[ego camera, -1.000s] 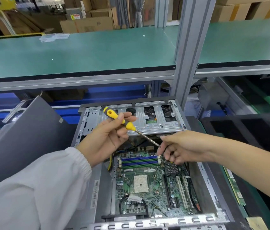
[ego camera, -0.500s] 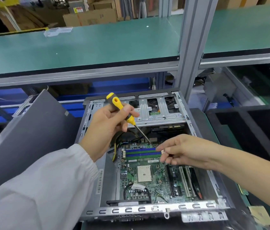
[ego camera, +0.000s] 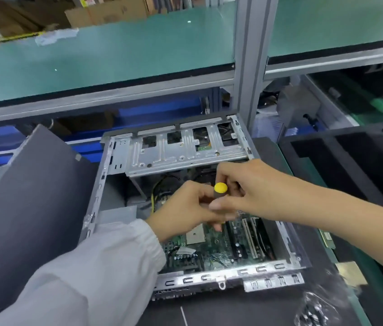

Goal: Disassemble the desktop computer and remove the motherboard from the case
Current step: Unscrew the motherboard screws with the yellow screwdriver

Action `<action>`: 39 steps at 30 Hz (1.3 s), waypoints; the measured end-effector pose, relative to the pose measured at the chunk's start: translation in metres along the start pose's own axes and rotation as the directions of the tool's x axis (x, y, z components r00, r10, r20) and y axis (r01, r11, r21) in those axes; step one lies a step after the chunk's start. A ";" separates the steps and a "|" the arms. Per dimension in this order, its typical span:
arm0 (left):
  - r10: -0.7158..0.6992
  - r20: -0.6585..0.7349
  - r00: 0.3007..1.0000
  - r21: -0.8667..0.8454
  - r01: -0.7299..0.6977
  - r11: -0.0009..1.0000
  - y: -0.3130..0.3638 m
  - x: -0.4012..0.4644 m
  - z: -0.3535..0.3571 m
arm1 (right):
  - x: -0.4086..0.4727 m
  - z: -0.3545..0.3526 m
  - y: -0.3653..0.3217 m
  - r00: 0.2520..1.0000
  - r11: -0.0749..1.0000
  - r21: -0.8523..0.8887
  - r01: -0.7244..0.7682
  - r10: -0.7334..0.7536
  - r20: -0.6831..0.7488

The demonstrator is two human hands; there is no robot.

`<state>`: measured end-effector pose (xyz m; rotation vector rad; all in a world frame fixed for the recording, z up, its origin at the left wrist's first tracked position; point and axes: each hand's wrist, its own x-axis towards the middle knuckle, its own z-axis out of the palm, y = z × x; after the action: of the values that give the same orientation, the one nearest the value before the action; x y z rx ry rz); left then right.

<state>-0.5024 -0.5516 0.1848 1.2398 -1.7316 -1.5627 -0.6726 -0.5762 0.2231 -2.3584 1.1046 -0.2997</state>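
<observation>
At frame centre, both hands met on the yellow-capped, dark-handled screwdriver (ego camera: 220, 191): left hand (ego camera: 187, 209) and right hand (ego camera: 247, 191) curled round it. Beneath lay the green motherboard (ego camera: 211, 248), seated inside the open grey metal case (ego camera: 185, 158). Being stiff but fragile, it probably wanted lifting by its edges.

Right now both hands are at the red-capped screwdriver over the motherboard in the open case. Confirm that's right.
Not quite: the screwdriver cap is yellow, not red, as the head view shows. The rest stands: the left hand and right hand meet at its handle above the motherboard inside the open case.
</observation>
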 end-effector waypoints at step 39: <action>-0.211 0.287 0.934 0.280 0.129 0.951 -0.055 0.026 0.019 | -0.014 0.044 0.033 0.910 0.922 -0.290 0.256 -0.130 0.393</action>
<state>-0.5143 -0.5606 0.1228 1.3550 -2.1340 -1.7568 -0.6854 -0.5679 0.1684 -2.6842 0.7856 0.2825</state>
